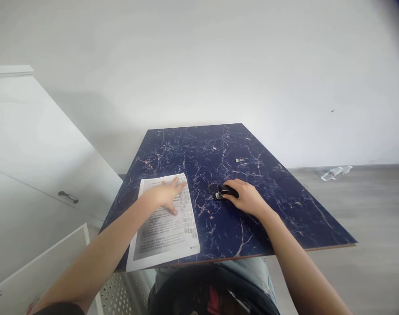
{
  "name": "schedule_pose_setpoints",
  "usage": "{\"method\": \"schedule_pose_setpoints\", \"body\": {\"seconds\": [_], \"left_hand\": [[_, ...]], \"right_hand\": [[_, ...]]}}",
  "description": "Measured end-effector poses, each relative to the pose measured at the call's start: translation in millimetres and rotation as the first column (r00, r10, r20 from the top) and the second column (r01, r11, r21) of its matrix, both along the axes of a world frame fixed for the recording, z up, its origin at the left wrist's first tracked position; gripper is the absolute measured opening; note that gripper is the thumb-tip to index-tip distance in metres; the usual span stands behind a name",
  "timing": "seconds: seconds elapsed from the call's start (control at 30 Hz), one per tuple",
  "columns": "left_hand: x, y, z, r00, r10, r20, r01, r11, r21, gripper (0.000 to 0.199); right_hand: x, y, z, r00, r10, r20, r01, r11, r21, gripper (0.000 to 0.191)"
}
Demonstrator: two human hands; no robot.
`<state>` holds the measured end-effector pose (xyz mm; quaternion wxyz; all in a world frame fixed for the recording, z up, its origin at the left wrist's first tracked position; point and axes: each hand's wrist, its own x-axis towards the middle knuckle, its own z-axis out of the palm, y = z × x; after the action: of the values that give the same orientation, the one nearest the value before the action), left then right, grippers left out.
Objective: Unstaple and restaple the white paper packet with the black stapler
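Note:
Printed paper sheets (163,238) lie on the left part of the dark blue marbled table (212,148), reaching its front edge. My left hand (167,194) rests flat on the upper part of the paper with its fingers spread. To the right of the paper, my right hand (243,196) is wrapped round a black stapler (228,191) on the tabletop. The stapler points left and does not touch the paper. My palm and fingers hide its rear end.
A small silvery item (239,160) lies farther back on the table. A white cabinet (38,144) with a dark handle stands at the left. On the floor at the right, near the wall, lies a clear plastic object (336,173).

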<state>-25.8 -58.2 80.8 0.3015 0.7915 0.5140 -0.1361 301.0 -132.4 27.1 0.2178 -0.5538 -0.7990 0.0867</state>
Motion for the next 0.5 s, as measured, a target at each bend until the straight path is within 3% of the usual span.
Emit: {"method": "schedule_pose_setpoints", "body": {"seconds": [0.23,0.33,0.4,0.5], "left_hand": [[-10.0,-1.4,-6.9,0.993,0.069,0.092,-0.065,0.997,-0.038,0.13],[-6.6,1.0,-6.9,0.948,0.153,0.28,-0.16,0.987,0.003,0.118],[4.8,6.7,-5.8,0.828,0.177,0.531,-0.242,0.969,0.055,0.095],[34.1,17.9,-7.4,0.527,0.179,0.83,-0.398,0.916,0.055,0.043]], "right_hand": [[-7.1,2.8,3.1,0.999,0.005,-0.034,-0.004,1.0,0.009,0.017],[-16.4,11.1,12.2,0.999,0.023,-0.045,-0.022,1.0,0.016,0.016],[-24.1,23.2,19.3,0.999,0.034,-0.027,-0.033,0.999,0.035,0.018],[-36.8,49.0,25.9,0.998,0.055,-0.002,-0.055,0.998,0.041,0.02]]}}
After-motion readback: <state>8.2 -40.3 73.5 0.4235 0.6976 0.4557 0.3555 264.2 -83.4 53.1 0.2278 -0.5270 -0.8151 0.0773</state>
